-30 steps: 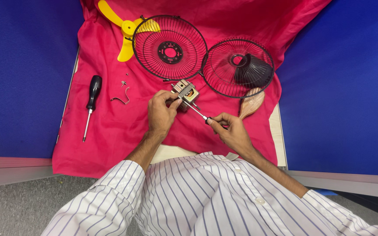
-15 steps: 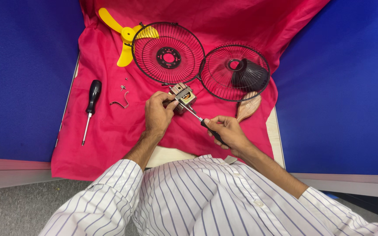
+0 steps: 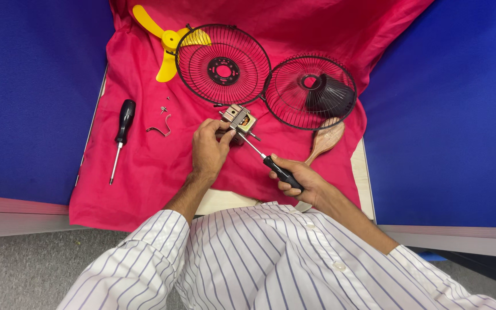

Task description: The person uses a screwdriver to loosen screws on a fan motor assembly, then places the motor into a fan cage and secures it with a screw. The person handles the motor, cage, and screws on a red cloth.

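— Where the striped sleeves end, what has each hand got?

— The right hand, nearest the body, has its grip clenched around the black handle of a screwdriver. The fingers wrap the handle fully, and the thin metal shaft runs up and to the left from it.

— And where does the shaft end?

— At the small motor, a squarish metal block lying on the red cloth that covers the tabletop. The tip touches the motor's near side.

— Is the other hand on it too?

— Yes. The left hand has its grip closed on the motor from the left, fingertips pinching its edge while the palm rests on the cloth.

— What lies around them?

— Just right of the right hand, a wooden brush sits partly under a wire fan guard that holds a black cone-shaped cover. To the left, well apart from the hands, a second screwdriver with a black handle lies alone, with a bent metal clip and a tiny screw between it and the motor.

— And farther back?

— Another round guard beside the first, touching it, and a yellow fan blade at its left, partly beneath it.
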